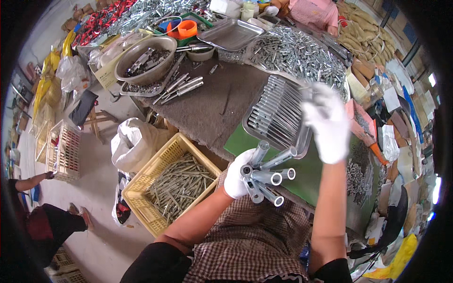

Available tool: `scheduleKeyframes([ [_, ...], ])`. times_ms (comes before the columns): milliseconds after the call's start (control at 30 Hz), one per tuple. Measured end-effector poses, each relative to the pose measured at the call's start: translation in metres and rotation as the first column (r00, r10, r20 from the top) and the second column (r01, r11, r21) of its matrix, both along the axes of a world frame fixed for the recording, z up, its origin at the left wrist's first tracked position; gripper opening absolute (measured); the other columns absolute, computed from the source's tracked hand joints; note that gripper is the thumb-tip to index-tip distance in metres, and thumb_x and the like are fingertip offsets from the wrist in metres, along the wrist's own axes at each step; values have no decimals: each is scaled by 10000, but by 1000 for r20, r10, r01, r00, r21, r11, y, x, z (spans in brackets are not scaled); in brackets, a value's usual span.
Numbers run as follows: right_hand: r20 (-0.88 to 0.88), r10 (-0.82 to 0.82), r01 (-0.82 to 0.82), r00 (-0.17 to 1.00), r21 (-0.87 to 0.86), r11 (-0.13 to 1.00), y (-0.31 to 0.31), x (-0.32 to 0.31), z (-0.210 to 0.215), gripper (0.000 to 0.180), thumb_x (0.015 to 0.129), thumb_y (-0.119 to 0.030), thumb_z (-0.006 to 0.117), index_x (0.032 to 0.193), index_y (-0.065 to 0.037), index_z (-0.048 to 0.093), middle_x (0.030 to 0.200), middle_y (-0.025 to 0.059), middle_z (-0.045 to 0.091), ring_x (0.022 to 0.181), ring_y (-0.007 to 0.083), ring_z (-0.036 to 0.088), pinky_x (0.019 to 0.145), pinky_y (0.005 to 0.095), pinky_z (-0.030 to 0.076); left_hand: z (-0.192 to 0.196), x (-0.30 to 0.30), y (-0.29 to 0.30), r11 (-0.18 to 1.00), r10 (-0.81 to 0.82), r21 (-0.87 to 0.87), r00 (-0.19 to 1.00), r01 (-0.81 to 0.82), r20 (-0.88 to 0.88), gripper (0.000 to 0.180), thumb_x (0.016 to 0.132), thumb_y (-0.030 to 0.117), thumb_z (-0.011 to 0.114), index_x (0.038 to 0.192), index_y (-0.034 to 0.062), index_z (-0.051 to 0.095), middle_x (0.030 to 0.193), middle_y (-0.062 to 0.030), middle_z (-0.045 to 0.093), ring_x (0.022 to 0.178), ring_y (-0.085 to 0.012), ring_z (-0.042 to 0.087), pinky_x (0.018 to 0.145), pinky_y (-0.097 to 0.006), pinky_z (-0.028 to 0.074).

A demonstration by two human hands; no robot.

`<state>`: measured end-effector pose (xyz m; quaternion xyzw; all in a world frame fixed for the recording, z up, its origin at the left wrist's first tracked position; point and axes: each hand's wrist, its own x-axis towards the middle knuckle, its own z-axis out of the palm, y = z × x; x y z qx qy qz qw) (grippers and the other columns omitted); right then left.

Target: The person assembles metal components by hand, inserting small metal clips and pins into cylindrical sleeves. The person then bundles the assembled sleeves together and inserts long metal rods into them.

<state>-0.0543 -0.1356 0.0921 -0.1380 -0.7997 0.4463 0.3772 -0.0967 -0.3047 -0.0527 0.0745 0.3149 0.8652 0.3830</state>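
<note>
A white glove covers my left hand (237, 175), which is closed around a bunch of metal tubes (265, 176). The tubes fan out to the right with their round open ends showing. My gloved right hand (326, 123) is over the right edge of a metal tray (306, 141); motion blurs its fingers, so what they hold, if anything, is unclear. Slim metal rods or tubes (274, 113) lie side by side in rows in that tray. Under the tray is a green mat (234, 144) on the bench.
A yellow crate (133, 189) of thin metal pieces stands left of me. Loose tubes (181, 88) and a basin (121, 70) lie on the far left of the bench. Beyond the tray is a large heap of metal parts (297, 54). Other people (314, 12) are nearby.
</note>
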Motion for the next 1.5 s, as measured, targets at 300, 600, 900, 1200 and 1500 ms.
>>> scheduleKeyframes([
  [300, -86, 248, -226, 965, 205, 952, -53, 62, 41, 301, 709, 2, 713, 1001, 1, 639, 840, 98, 659, 684, 179, 633, 631, 287, 512, 5, -5, 3, 972, -212, 141, 955, 186, 206, 293, 972, 302, 486, 1123, 53, 516, 881, -84, 601, 681, -193, 635, 552, -309, 544],
  [600, -221, 295, -281, 930, 93, 955, -49, 74, 50, 234, 738, 2, 682, 964, 15, 623, 861, 114, 654, 699, 152, 630, 613, 261, 500, -8, 5, 7, 992, 86, -66, 965, -105, -247, 250, 978, 326, 492, 941, 86, 553, 802, -42, 582, 702, -169, 622, 606, -311, 555],
  [900, 44, 303, -286, 952, 482, 828, -52, 50, 16, 360, 674, -21, 738, 1020, -69, 650, 888, 100, 673, 791, 288, 659, 744, 366, 527, -32, -5, 3, 998, -64, 6, 948, 70, -313, 586, 725, 51, 757, 1246, 29, 490, 1074, -49, 563, 949, -153, 576, 834, -309, 501],
  [1200, 157, 332, -365, 930, 496, 788, -53, 45, 20, 300, 658, -64, 762, 940, -85, 663, 910, 87, 674, 903, 301, 653, 826, 397, 514, -47, -7, 7, 998, -7, -53, 782, -33, -623, 611, 760, 38, 748, 1303, 31, 470, 1140, -64, 561, 1015, -159, 563, 886, -322, 492],
  [1500, 171, 432, -445, 886, 44, 895, -20, 28, 14, 312, 720, -126, 766, 1014, -66, 682, 1044, 99, 647, 985, 258, 628, 920, 375, 471, -12, -3, 3, 991, -91, 76, 975, 108, -201, 189, 938, 90, 514, 1118, 38, 534, 973, 1, 560, 866, -92, 563, 753, -276, 509],
])
